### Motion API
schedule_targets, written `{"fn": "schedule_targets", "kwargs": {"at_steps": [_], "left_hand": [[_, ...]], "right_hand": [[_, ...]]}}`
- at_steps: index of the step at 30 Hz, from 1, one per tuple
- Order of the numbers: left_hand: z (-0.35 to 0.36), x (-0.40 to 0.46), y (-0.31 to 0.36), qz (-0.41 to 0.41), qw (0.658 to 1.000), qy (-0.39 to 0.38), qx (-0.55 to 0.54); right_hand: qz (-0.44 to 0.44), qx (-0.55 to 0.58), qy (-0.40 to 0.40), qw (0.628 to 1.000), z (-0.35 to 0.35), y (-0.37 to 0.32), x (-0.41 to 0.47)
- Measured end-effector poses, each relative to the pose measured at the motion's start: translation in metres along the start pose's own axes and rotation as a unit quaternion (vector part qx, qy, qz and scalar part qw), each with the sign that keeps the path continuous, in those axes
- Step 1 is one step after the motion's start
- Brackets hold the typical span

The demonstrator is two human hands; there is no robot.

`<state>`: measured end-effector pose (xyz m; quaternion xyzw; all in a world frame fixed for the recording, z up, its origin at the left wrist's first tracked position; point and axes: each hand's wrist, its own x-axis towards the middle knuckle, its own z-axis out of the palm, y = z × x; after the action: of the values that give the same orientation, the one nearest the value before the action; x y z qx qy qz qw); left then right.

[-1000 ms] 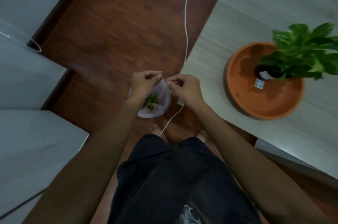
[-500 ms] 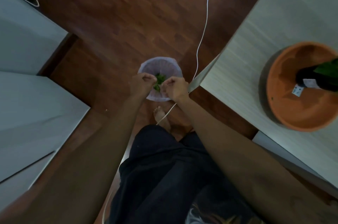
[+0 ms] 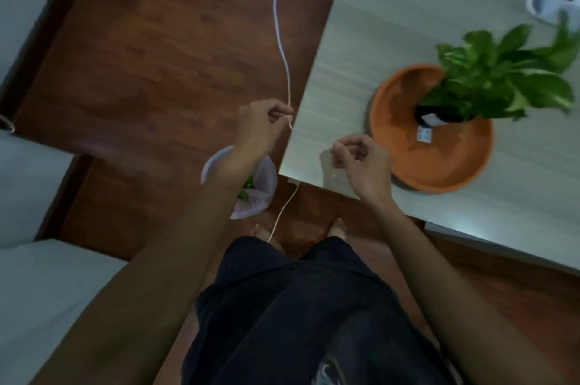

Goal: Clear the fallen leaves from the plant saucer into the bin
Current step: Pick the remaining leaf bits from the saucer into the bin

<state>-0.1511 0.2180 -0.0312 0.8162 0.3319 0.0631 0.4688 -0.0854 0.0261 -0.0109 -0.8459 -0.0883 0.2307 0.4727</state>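
Terracotta saucer point(image 3: 439, 161) sits on the table point(image 3: 392, 23), just right of the right hand point(image 3: 364, 161), the nearer one; no loose leaves show in its bare dish, so it looks cleared. Both hands are loosely curled and seem empty. The left hand point(image 3: 262, 127) hangs over the floor beside a cord point(image 3: 279, 39). Leaves point(image 3: 246, 190) lie in the bin point(image 3: 263, 190) on the floor, below its forearm.

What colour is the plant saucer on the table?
The saucer is terracotta orange, plain, seen best in the head view.
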Motion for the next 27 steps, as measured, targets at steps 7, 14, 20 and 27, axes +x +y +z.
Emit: {"fn": "schedule_targets", "kwargs": {"at_steps": [7,14,20,27], "left_hand": [[0.081,0.014,0.085,0.151,0.975,-0.120,0.109],[0.150,0.004,0.119,0.275,0.896,-0.227,0.264],[0.179,-0.005,0.128,0.286,0.862,-0.250,0.337],[0.178,-0.012,0.122,0.282,0.832,-0.292,0.378]], "right_hand": [[0.036,-0.015,0.126,0.991,-0.097,0.051,0.011],[-0.002,-0.105,0.151,0.983,-0.147,0.085,0.018],[-0.015,-0.084,0.128,0.988,-0.151,0.104,0.015],[-0.028,-0.063,0.147,0.987,-0.149,0.111,0.015]]}}
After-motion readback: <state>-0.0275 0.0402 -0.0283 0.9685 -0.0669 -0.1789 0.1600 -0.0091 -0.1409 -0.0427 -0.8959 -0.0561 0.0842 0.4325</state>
